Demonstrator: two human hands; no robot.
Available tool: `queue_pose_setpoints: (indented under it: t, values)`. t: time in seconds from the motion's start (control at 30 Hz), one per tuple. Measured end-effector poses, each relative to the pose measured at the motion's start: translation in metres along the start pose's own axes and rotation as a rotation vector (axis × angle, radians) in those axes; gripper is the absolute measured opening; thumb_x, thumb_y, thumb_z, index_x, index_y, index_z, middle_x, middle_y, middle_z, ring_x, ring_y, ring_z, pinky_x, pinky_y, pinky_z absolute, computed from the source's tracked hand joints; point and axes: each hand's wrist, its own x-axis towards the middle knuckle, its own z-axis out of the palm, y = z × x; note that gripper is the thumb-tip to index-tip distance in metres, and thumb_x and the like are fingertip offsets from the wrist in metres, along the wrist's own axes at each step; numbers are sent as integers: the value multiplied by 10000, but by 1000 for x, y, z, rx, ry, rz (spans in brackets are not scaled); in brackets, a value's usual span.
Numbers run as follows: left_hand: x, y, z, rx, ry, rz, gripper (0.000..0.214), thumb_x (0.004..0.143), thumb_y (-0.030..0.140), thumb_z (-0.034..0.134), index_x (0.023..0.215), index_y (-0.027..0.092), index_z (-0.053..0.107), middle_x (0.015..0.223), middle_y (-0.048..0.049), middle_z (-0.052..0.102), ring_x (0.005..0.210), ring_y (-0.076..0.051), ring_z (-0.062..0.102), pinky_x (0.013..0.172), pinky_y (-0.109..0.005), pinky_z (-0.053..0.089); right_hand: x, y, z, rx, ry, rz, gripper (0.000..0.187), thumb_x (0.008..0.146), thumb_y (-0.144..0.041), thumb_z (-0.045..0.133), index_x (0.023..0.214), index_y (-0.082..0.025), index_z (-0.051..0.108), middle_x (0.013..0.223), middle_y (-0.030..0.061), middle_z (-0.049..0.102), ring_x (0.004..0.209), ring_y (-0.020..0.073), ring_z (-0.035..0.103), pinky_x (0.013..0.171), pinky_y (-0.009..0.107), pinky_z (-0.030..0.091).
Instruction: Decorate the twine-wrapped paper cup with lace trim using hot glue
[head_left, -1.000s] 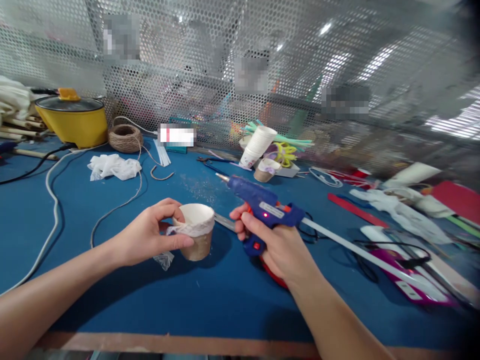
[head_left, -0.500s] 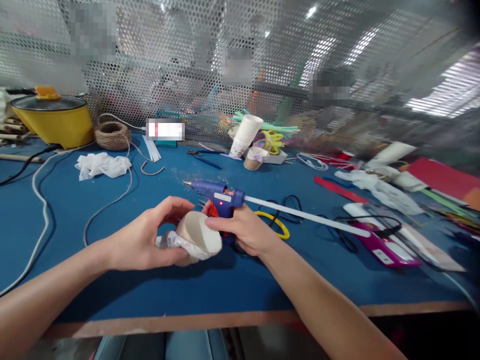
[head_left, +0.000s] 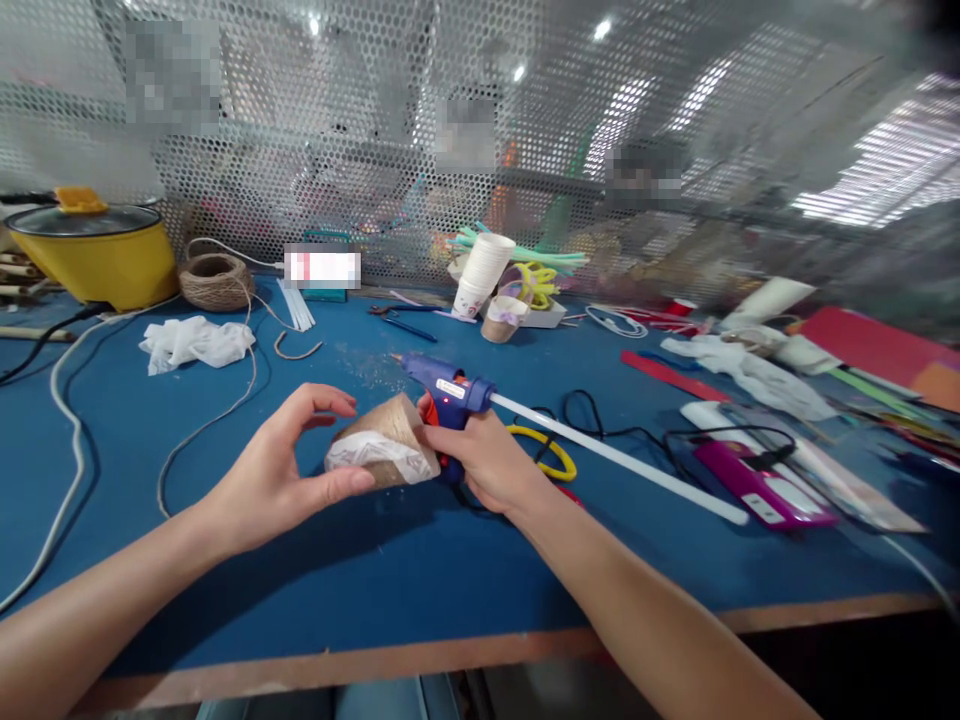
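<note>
A paper cup [head_left: 386, 440] wrapped in brown twine, with white lace round its rim, lies tipped on its side above the blue table [head_left: 420, 570]. My left hand [head_left: 281, 480] cups it from the left, fingers curved, thumb under the lace. My right hand [head_left: 484, 460] is wrapped round the grip of a blue hot glue gun [head_left: 446, 385] and also touches the cup's right side. The gun's nozzle points left and away. A long white glue stick [head_left: 622, 460] sticks out of its back to the right.
A yellow pot [head_left: 97, 250], a twine ball [head_left: 215, 280] and white lace cloth [head_left: 195, 340] lie at the far left. Stacked paper cups [head_left: 480, 275] stand at the back. Yellow-handled scissors [head_left: 551, 450], a magenta tool [head_left: 757, 485], cables and paper scraps crowd the right. A perforated metal screen [head_left: 375, 120] closes the back.
The cup has been turned from upright onto its side, its brown wall now up. My right hand has brought the glue gun in against the cup. The view has shifted left.
</note>
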Motion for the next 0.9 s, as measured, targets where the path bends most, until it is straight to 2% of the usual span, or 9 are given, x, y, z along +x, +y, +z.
queue_pose_setpoints:
  t: [0.1, 0.23, 0.4, 0.53, 0.6, 0.67, 0.77, 0.83, 0.9]
  values:
    - [1, -2, 4, -21, -101, -107, 623, 615, 364, 774, 1137, 196, 477, 1136, -110, 606, 1049, -273, 589, 894, -397, 486, -3, 1, 3, -21, 5, -26, 252, 545, -204, 720, 731, -170, 554, 661, -45, 547, 625, 111, 488, 634, 273, 381]
    - [0, 0, 6, -4, -222, -92, 592, 678, 346, 730, 1172, 193, 442, 1084, -84, 627, 899, -217, 630, 751, -302, 523, -5, 3, 6, -38, -38, -32, 212, 565, -198, 705, 707, -173, 549, 644, -51, 533, 613, 106, 479, 647, 275, 386]
    - [-1, -1, 3, 0, -234, -55, 601, 747, 317, 668, 1256, 211, 367, 1070, -70, 627, 796, -169, 634, 682, -257, 518, -4, 5, 4, -2, -73, -7, 231, 557, -187, 723, 716, -171, 556, 653, -49, 534, 630, 108, 491, 669, 278, 400]
    - [-2, -1, 2, 119, -174, 28, 564, 731, 296, 676, 1233, 211, 433, 1151, -84, 610, 981, -222, 612, 831, -309, 497, -3, 7, 4, 3, -73, 12, 254, 542, -179, 734, 734, -172, 568, 657, -50, 543, 630, 109, 498, 667, 276, 409]
    - [-2, -1, 2, 130, -155, 29, 540, 730, 310, 677, 1213, 200, 464, 1148, -82, 612, 995, -227, 606, 848, -313, 493, -2, 8, 4, -3, -63, 15, 248, 558, -198, 733, 746, -173, 572, 660, -48, 551, 631, 109, 505, 667, 277, 417]
    - [-1, -2, 2, 98, -149, -9, 531, 736, 337, 672, 1207, 191, 473, 1112, -76, 623, 943, -215, 619, 810, -302, 506, -1, 8, 2, -29, -46, -20, 220, 601, -240, 726, 747, -174, 575, 678, -41, 565, 640, 110, 517, 676, 279, 428]
    - [0, -4, 3, 60, -142, -79, 527, 740, 367, 665, 1196, 182, 477, 1058, -64, 632, 879, -200, 626, 773, -301, 512, -1, 8, -2, -123, 6, -144, 176, 693, -307, 694, 750, -182, 584, 717, -31, 582, 651, 105, 527, 680, 272, 440]
    - [1, -6, 2, 61, -143, -105, 528, 747, 377, 657, 1198, 179, 467, 1030, -57, 630, 850, -191, 624, 753, -299, 513, -2, 6, -6, -172, 19, -198, 176, 739, -342, 666, 778, -188, 590, 717, -26, 586, 637, 103, 531, 639, 259, 444]
    - [1, -6, 1, 88, -129, -87, 525, 759, 375, 648, 1204, 180, 449, 1029, -55, 621, 837, -181, 618, 738, -290, 511, -5, 2, -10, -183, -16, -188, 203, 757, -371, 652, 820, -188, 590, 713, -15, 595, 610, 104, 538, 566, 244, 443]
